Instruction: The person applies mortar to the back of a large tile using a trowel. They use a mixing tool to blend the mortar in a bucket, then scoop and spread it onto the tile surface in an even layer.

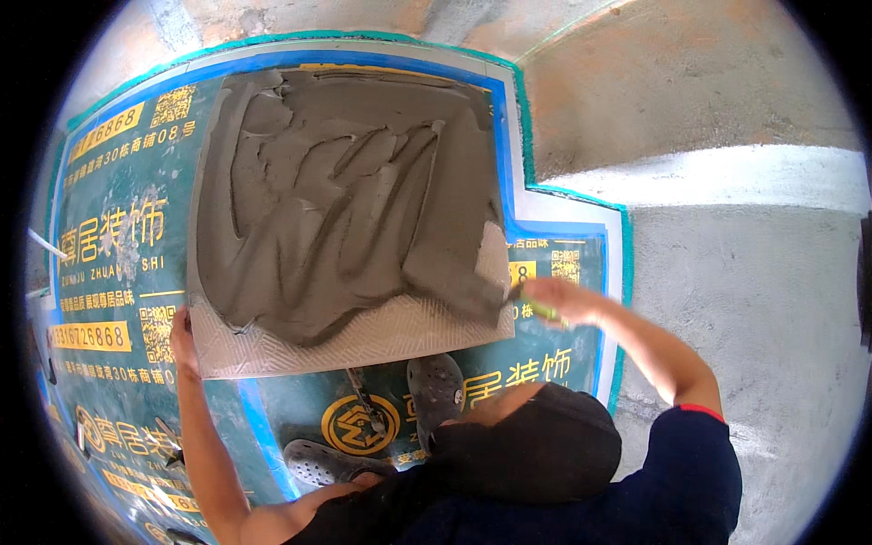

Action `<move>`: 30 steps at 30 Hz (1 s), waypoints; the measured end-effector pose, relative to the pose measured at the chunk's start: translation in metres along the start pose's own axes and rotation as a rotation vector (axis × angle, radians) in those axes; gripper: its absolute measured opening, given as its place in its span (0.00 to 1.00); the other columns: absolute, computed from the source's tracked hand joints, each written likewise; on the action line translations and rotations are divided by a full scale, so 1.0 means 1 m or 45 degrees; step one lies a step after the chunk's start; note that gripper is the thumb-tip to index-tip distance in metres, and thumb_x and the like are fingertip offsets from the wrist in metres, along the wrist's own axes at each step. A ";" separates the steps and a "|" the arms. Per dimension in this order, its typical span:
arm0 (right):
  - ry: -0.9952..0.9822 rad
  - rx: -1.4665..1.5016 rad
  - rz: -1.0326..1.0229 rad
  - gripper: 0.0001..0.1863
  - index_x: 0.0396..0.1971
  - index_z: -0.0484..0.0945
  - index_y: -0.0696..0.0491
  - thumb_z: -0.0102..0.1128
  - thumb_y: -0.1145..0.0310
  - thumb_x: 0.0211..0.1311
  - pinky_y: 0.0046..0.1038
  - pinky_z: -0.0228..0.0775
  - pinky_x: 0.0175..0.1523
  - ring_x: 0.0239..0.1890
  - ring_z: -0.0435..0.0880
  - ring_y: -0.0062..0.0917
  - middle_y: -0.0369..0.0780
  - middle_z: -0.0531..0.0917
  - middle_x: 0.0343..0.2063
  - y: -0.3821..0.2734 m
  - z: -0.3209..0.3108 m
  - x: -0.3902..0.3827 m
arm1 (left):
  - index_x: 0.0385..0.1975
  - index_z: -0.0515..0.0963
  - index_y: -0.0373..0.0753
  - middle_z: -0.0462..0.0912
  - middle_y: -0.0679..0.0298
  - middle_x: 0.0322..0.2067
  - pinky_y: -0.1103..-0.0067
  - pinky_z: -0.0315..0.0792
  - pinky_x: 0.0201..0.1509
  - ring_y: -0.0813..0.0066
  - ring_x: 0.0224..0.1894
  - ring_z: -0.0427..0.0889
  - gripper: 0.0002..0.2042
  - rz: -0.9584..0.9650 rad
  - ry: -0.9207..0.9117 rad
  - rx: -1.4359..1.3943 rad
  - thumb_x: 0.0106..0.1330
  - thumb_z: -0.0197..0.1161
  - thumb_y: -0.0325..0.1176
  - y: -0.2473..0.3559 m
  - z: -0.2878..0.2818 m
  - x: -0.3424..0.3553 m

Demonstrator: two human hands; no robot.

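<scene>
A large square tile (436, 334) has its ribbed back facing me. Wet grey mortar (336, 200) covers most of it in thick ridges; a bare strip shows along the near edge and at the right side. My left hand (184, 343) grips the tile at its near left corner, fingers partly hidden. At the tile's right edge, my right hand (563, 300) is closed round the green handle of a trowel (543, 312). The trowel's blade is smeared with mortar and blurred, lying over the mortar near the bare strip.
Green printed protective sheeting (118, 236) covers the floor, edged with blue tape (563, 226). My feet in grey clogs (434, 395) stand just below the tile. Bare cement walls (727, 272) rise at the right, with a pale band across them. A thin tool (368, 400) lies between the clogs.
</scene>
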State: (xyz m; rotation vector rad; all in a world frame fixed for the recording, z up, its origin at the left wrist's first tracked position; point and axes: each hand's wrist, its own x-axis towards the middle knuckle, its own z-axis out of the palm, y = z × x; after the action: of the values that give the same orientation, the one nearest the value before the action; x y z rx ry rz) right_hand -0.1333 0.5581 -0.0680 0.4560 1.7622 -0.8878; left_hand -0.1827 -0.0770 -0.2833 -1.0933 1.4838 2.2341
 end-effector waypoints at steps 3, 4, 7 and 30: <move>0.371 -0.975 -0.371 0.30 0.56 0.68 0.46 0.37 0.39 0.66 0.33 0.78 0.35 0.34 0.84 0.33 0.43 0.81 0.40 0.010 0.023 -0.011 | 0.32 0.78 0.37 0.77 0.69 0.28 0.82 0.68 0.38 0.82 0.32 0.74 0.17 0.078 -0.022 0.201 0.69 0.46 0.43 -0.006 -0.026 0.015; 0.389 -1.108 -0.263 0.30 0.58 0.67 0.46 0.36 0.40 0.66 0.42 0.75 0.45 0.44 0.82 0.42 0.46 0.78 0.49 -0.006 0.010 -0.009 | 0.32 0.78 0.37 0.77 0.70 0.28 0.83 0.68 0.38 0.82 0.32 0.74 0.16 0.097 0.000 0.232 0.69 0.47 0.42 -0.006 -0.026 0.018; 0.741 -1.269 -0.346 0.31 0.58 0.66 0.47 0.38 0.40 0.66 0.42 0.74 0.47 0.43 0.82 0.42 0.45 0.80 0.46 -0.038 -0.041 0.022 | 0.30 0.77 0.38 0.76 0.72 0.27 0.84 0.66 0.37 0.84 0.30 0.72 0.15 0.115 -0.008 0.126 0.69 0.49 0.41 -0.012 -0.035 0.030; 0.758 -0.606 -0.548 0.28 0.48 0.72 0.55 0.47 0.44 0.64 0.32 0.72 0.29 0.26 0.81 0.32 0.43 0.82 0.27 -0.168 -0.021 0.093 | 0.33 0.79 0.36 0.76 0.71 0.27 0.83 0.65 0.37 0.82 0.30 0.71 0.17 0.386 -0.044 0.570 0.67 0.50 0.44 -0.005 -0.008 0.001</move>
State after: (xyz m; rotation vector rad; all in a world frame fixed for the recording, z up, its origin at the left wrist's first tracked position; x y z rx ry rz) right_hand -0.2945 0.4545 -0.0927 0.0122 2.5991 -0.6099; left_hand -0.1765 -0.0819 -0.2887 -0.7257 2.1146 1.9270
